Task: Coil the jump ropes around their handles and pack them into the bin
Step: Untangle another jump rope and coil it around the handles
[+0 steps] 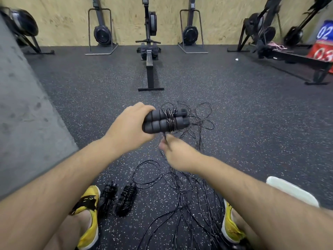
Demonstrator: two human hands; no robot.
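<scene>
My left hand (129, 126) grips a pair of black foam jump-rope handles (166, 120) held side by side, with a few turns of thin black rope wound round their middle. Just below them my right hand (177, 153) pinches the loose rope leading off the handles. A tangle of thin black rope (189, 186) lies on the speckled floor between my feet and beyond the hands. Two coiled jump ropes, one (107, 194) beside the other (126, 200), lie on the floor next to my left shoe. A white bin edge (292, 190) shows at the right, behind my right forearm.
A grey concrete wall (27, 114) rises on the left. A rowing machine (149, 56) stands straight ahead, more stored upright along the plywood wall, and another (297, 58) lies at the right. My yellow shoes (90, 213) flank the rope pile.
</scene>
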